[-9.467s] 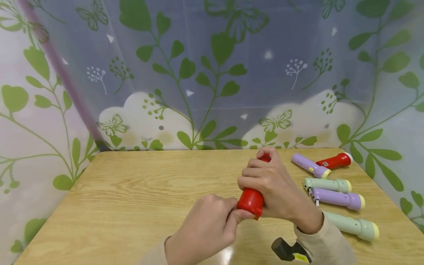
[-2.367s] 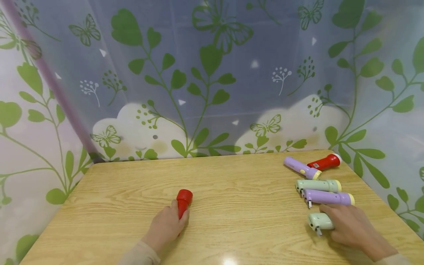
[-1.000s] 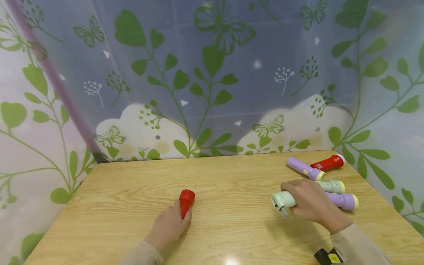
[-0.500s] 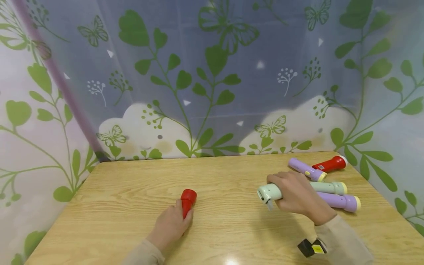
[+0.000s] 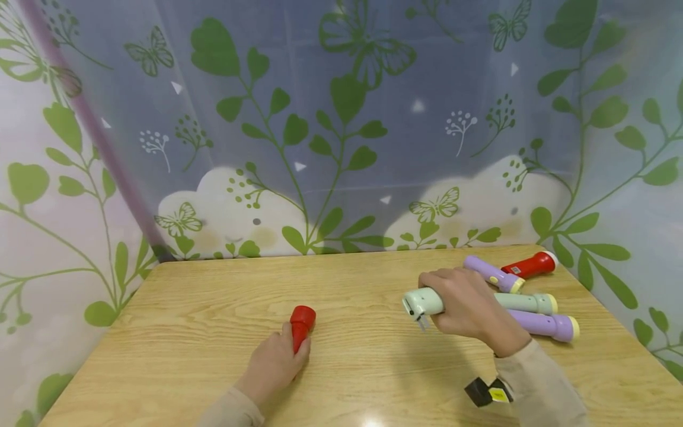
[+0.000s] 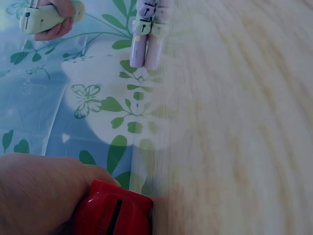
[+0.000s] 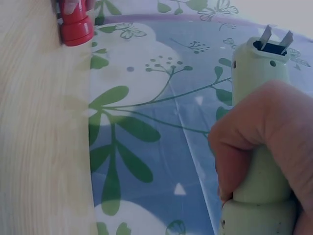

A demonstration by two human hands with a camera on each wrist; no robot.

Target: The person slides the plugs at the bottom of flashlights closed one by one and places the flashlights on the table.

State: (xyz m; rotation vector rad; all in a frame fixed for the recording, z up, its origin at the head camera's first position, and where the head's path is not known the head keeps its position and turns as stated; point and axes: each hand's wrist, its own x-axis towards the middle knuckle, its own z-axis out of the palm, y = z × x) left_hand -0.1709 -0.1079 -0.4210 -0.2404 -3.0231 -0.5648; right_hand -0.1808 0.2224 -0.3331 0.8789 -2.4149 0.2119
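Note:
My left hand [image 5: 272, 365] grips a red flashlight [image 5: 302, 320] low over the table, left of centre, its wide head pointing away from me. In the left wrist view the flashlight's red tail end [image 6: 115, 210] shows a dark slot. My right hand [image 5: 464, 302] holds a pale green flashlight [image 5: 424, 301] above the table, right of centre, with a shadow beneath. Two metal plug prongs [image 7: 276, 39] stick out of its tail, seen clearly in the right wrist view. Fingers wrap its barrel, and its head lies behind the hand in the head view.
Behind the right hand, at the table's right side, lie another pale green flashlight [image 5: 528, 302], a purple flashlight [image 5: 546, 325], a second purple flashlight [image 5: 488, 270] and a red flashlight [image 5: 533, 265]. A leaf-patterned curtain [image 5: 256, 178] borders the wooden table [image 5: 213, 308].
Both hands were on a red flashlight 9.5 s ago. Later the right hand gripped the near green flashlight, lifted it and carried it left and away from me. The left hand has stayed nearly still.

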